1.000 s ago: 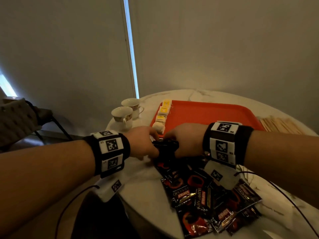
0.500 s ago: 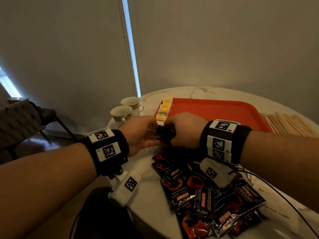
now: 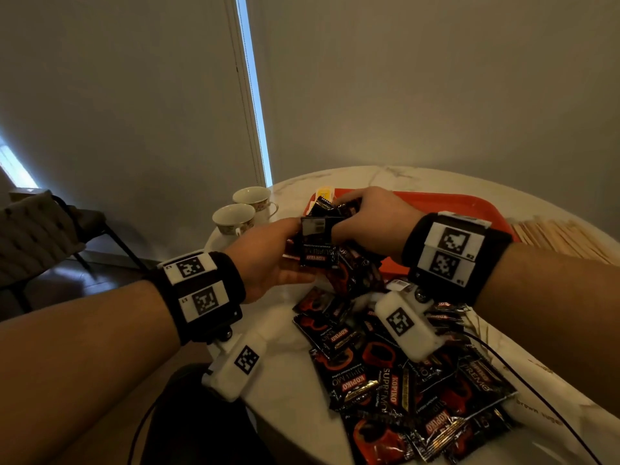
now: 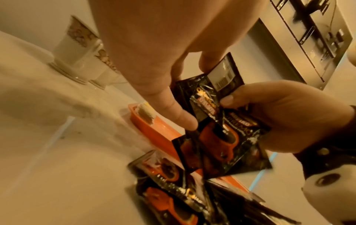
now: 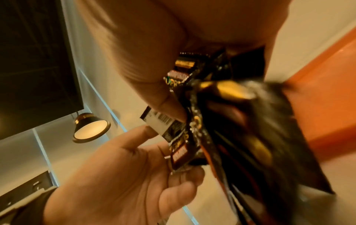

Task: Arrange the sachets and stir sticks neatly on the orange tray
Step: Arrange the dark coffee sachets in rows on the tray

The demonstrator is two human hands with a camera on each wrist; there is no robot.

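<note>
Both of your hands meet over the near-left corner of the orange tray (image 3: 463, 204): your right hand (image 3: 372, 219) is curled round a fanned bunch of black coffee sachets (image 3: 317, 246), thumb pinching their upper ends, and your left hand (image 3: 268, 260) pinches the frontmost one from its side, fingers bent against its back where the barcode shows. From the left wrist view your thumb (image 4: 173, 109) lies flat on the sachet faces while the right hand's fingers wrap them from the other side. These are thin foil packets, so expect them to be light, floppy and slick against each other; a bunch held only at one end will likely splay or slide, as the uneven fan already suggests. Better to square the edges first, then hold the stack across its middle between thumb and fingers. Just beyond your hands, a row of small yellow and white sachets (image 3: 323, 193) lies along the tray's left edge, and the rest of the tray looks bare. Nearer you, a loose heap of sachets (image 3: 402, 380) still lies on the marble table (image 3: 292, 397), overlapping at all angles. The wooden stir sticks (image 3: 557, 233) lie in a pile on the table right of the tray, untouched. Two teacups (image 3: 246, 208) stand left of the tray, well clear of your work.
</note>
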